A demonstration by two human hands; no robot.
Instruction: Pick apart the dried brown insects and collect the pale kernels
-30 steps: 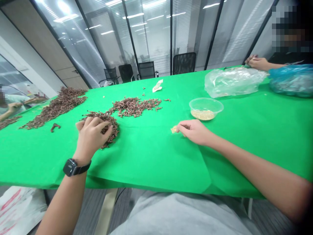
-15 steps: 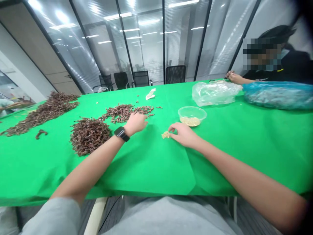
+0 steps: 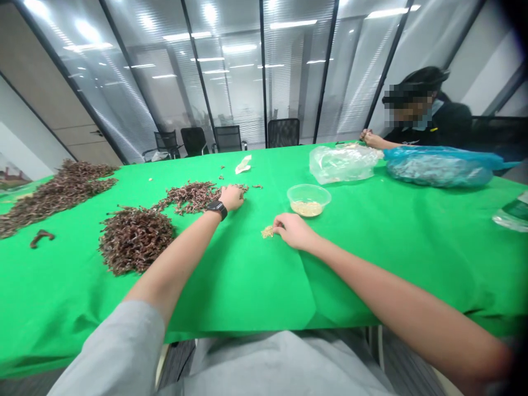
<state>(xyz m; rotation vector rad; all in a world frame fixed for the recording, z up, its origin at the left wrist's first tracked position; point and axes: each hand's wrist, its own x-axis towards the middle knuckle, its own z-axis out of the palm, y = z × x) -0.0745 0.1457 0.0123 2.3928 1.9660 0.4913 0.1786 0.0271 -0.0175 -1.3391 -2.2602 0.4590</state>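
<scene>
My left hand (image 3: 232,197), with a dark watch on its wrist, rests at the right end of a loose spread of small brown dried pieces (image 3: 190,198). Its fingers curl down, and what they may hold is hidden. Thumb and fingertips of my right hand (image 3: 295,230) come together at the edge of a little heap of pale yellow grains (image 3: 267,232) on the green cloth. Just beyond that hand stands a clear plastic bowl (image 3: 325,198) with similar pale grains in its bottom. A rounded mound of brown dried pieces (image 3: 136,242) lies left of my left forearm.
A long brown heap (image 3: 53,192) covers the far left. Farther back lie a whitish scrap (image 3: 243,164), a clear plastic bag (image 3: 342,163) and a filled blue bag (image 3: 439,166). A plastic bottle (image 3: 513,213) lies at the right edge. Another person (image 3: 445,124) sits at the back right.
The view has turned slightly right, bringing the bottle into sight. My left hand has curled its fingers down onto the brown pieces. My right fingertips have closed together beside the grains.
</scene>
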